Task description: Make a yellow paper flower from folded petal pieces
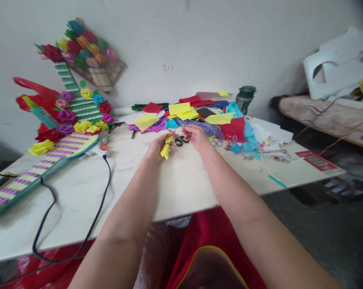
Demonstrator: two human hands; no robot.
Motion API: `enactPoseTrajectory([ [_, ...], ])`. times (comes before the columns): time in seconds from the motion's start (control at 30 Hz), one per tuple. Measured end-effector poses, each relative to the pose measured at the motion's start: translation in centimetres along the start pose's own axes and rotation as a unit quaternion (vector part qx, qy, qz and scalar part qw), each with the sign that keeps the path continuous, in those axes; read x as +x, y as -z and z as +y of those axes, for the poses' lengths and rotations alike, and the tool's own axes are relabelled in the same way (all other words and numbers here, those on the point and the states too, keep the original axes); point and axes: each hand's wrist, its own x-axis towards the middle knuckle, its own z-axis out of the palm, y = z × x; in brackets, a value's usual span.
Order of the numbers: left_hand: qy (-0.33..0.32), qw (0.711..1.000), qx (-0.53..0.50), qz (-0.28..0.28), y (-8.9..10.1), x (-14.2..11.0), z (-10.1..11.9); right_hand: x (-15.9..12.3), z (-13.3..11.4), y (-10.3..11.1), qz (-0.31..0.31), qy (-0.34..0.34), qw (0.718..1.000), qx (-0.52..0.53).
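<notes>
My left hand [156, 147] is closed around a piece of yellow paper [166, 150], gathered at the top and flared at its lower end. To its right my right hand [197, 137] is pinched, its fingertips together at the height of the left fingers. A thin pale strand, perhaps thread, seems to run between the hands, but it is too fine to be sure. Just below and between them lie scissors [179, 141] with black handles. Lavender yarn [209, 127] is heaped behind my right hand.
Coloured paper sheets [181, 108] pile up along the wall, with a dark green bottle [246, 99] at their right. On the left stand decorated boards with paper flowers [67, 116]. A black cable [104, 192] from a white power strip [97, 151] hangs over the front edge.
</notes>
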Motion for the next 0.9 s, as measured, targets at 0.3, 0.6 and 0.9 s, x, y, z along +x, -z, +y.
enactPoseTrajectory([
  [0.3, -0.009, 0.999, 0.011, -0.031, 0.5, 0.4, -0.3, 1.1, -2.7, 5.2, 0.337, 0.050, 0.936, 0.082],
  [0.6, -0.016, 0.998, 0.013, -0.052, 0.5, 0.3, -0.2, -1.1, 1.0, -0.8, -0.046, -0.100, 0.975, -0.194],
  [0.9, -0.023, 0.996, 0.019, -0.082, -0.3, 0.1, -0.3, -1.3, 2.5, -2.0, -0.082, -0.063, 0.973, -0.205],
])
